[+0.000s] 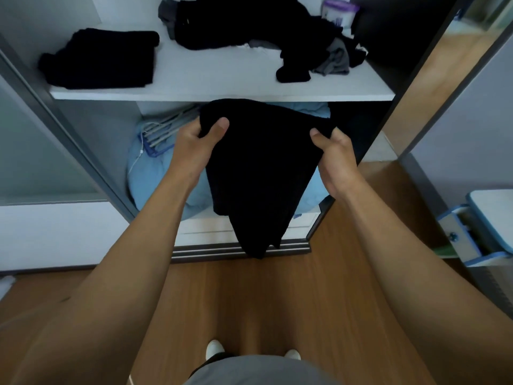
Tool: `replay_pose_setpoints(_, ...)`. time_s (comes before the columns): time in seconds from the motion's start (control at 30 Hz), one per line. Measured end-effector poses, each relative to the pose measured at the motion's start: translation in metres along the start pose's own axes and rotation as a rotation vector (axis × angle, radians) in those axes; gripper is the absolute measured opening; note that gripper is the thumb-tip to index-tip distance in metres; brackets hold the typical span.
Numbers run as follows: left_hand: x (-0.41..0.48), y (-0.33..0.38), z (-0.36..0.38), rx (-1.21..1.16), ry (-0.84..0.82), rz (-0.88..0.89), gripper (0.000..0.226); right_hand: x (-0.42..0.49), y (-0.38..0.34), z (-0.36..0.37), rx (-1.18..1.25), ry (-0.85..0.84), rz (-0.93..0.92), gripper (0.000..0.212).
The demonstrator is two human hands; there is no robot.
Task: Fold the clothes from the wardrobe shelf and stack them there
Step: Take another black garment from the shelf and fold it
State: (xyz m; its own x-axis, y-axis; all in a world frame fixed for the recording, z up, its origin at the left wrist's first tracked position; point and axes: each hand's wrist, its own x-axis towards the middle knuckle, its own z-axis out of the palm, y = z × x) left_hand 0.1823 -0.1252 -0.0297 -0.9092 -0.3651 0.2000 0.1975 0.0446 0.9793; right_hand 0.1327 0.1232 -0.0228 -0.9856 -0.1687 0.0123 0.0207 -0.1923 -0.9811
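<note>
A black garment [258, 168] hangs in front of the wardrobe, just below the white shelf [222, 93]. My left hand [198, 143] grips its upper left corner and my right hand [334, 157] grips its upper right corner. The cloth droops to a point near the wardrobe's sliding track. On the shelf's left lies a folded black stack [102, 58]. A loose heap of black and grey clothes [255, 26] fills the shelf's back and right side.
A white tub with a purple lid [338, 13] stands at the shelf's back right. Under the shelf lie blue bedding [155, 173] and grey hangers [169, 127]. A blue and white drawer unit [477, 232] stands open at right. Wooden floor lies underfoot.
</note>
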Motion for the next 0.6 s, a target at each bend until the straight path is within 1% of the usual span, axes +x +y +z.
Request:
replay_pose_setpoints(0.07,0.003,0.006,0.001,0.072,-0.069,0.034,0.021,0.004,-0.008,0.002,-0.02,0.002,-0.033,0.017)
replay_pose_setpoints(0.13,0.005,0.013,0.002,0.116,-0.15,0.052,0.027,0.005,-0.013,0.003,-0.117,-0.01,-0.092,0.028)
replay_pose_setpoints(0.23,0.004,0.023,0.003,0.172,-0.227,0.087,0.041,0.004,-0.019,0.003,-0.219,-0.053,-0.162,0.036)
replay_pose_setpoints(0.3,0.002,0.026,0.004,0.217,-0.261,0.095,0.055,0.005,-0.024,0.003,-0.235,-0.058,-0.191,0.035)
replay_pose_setpoints(0.37,0.0,0.021,0.006,0.209,-0.301,0.077,0.065,0.005,-0.028,0.004,-0.233,-0.061,-0.202,0.027)
replay_pose_setpoints(0.4,-0.001,0.016,0.008,0.187,-0.308,0.058,0.064,0.004,-0.029,0.005,-0.219,-0.053,-0.193,0.024)
replay_pose_setpoints(0.5,-0.003,0.004,0.013,0.12,-0.258,-0.003,0.046,-0.001,-0.03,0.003,-0.146,-0.003,-0.134,0.021)
replay_pose_setpoints(0.6,-0.002,0.007,0.022,0.039,-0.224,-0.047,0.035,-0.002,-0.036,-0.007,-0.002,0.025,-0.035,0.021)
